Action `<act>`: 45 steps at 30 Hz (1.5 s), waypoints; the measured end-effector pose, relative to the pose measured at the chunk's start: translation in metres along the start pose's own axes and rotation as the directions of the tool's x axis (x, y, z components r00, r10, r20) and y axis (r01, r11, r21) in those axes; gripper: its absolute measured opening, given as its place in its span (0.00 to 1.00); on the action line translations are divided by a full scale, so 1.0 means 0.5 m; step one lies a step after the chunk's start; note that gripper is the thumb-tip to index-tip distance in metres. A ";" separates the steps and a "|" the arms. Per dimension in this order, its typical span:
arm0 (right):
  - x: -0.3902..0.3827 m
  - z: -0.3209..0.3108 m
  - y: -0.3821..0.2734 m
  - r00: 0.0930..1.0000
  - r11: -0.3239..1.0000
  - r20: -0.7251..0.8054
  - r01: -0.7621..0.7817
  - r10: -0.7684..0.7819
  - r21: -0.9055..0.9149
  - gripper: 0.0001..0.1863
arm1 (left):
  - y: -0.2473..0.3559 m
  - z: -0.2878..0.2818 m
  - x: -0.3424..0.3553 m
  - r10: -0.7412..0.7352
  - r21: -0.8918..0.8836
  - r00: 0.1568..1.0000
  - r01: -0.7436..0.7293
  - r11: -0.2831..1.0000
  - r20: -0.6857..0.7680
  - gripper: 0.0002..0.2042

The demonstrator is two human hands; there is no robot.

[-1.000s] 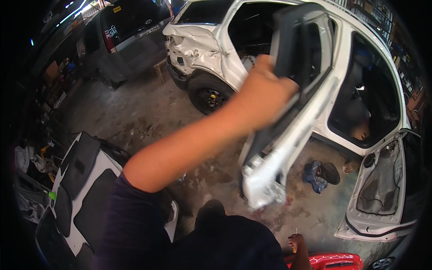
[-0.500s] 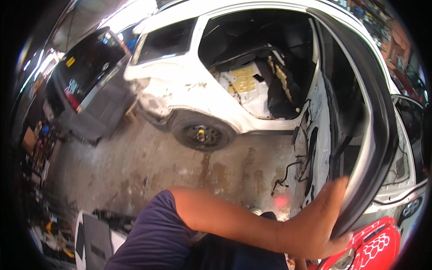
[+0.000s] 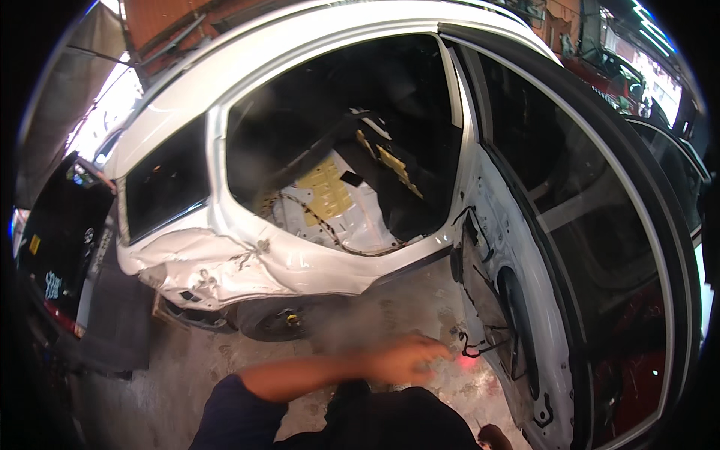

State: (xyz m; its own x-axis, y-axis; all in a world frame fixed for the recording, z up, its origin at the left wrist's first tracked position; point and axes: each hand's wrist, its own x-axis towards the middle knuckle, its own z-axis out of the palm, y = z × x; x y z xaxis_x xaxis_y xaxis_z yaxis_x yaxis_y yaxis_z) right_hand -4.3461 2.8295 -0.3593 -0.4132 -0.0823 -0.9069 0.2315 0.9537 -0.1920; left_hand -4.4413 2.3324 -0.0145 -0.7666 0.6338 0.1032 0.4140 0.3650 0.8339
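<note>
White single car (image 3: pixel 322 266), one swung-out door (image 3: pixel 536 262), left hand (image 3: pixel 411 360) loosely spread, right hand (image 3: pixel 493 436), grip unclear

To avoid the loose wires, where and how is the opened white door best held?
Probably hold the door by its window frame, wrapping it low down, from the person's side: it is narrow, curved and clear of the loose wires.

Stained grey floor (image 3: pixel 202 375) under a dark car wheel (image 3: pixel 262 319)
</note>
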 end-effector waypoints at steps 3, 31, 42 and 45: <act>0.003 0.003 -0.118 0.992 0.997 0.122 0.051 -0.044 -0.054 0.09 | -0.147 -0.150 -0.075 -0.266 -0.034 0.955 0.264 0.964 -0.127 0.19; 0.611 -0.883 -1.469 0.601 -0.471 -0.692 0.782 0.400 0.407 0.28 | -1.714 -0.782 0.431 -0.827 -0.469 -0.005 0.826 0.313 -0.562 0.52; 0.692 -0.950 -1.452 0.443 -0.338 -0.628 0.896 0.640 0.288 0.25 | -1.785 -0.695 0.507 -0.490 -0.284 -0.200 0.953 0.102 -0.848 0.49; 0.699 -0.966 -1.437 0.490 -0.462 -0.639 0.857 0.593 0.229 0.25 | -1.799 -0.701 0.492 -0.503 -0.226 -0.137 0.967 0.120 -0.854 0.47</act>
State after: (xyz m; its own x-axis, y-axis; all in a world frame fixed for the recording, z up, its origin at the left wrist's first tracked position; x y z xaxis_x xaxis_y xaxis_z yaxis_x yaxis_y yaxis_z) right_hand -5.0822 2.2555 -0.3570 -0.6275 0.7102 -0.3190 -0.2598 -0.5772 -0.7742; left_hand -5.1743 1.9210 -0.5491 -0.5220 -0.8525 0.0296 -0.8022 0.5024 0.3225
